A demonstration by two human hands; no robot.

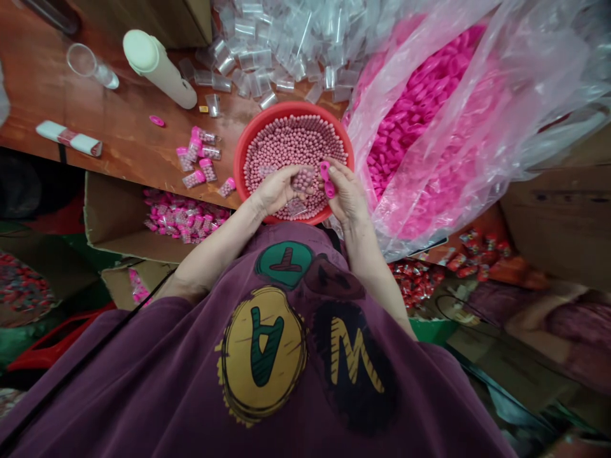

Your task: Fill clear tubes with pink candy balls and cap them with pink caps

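Observation:
Over a red basin [240, 156] of small pink beads [291, 141], my left hand [277, 191] is closed round a small clear plastic tube [304, 179] with pink beads in it. My right hand [349, 191] pinches a bright pink plastic cap [326, 179] with holes in it, just beside the tube's end. Cap and tube look slightly apart. Another clear tube [294, 208] lies on the beads below my left hand.
Loose clear tubes [258, 60] are heaped behind the basin. To the right, a plastic bag [477, 121] holds many pink caps [420, 95]. Several capped tubes [195, 147] lie at left, above a cardboard box [112, 219] of more. A white bottle [160, 70] stands farther back. Another person's arm [539, 318] shows at right.

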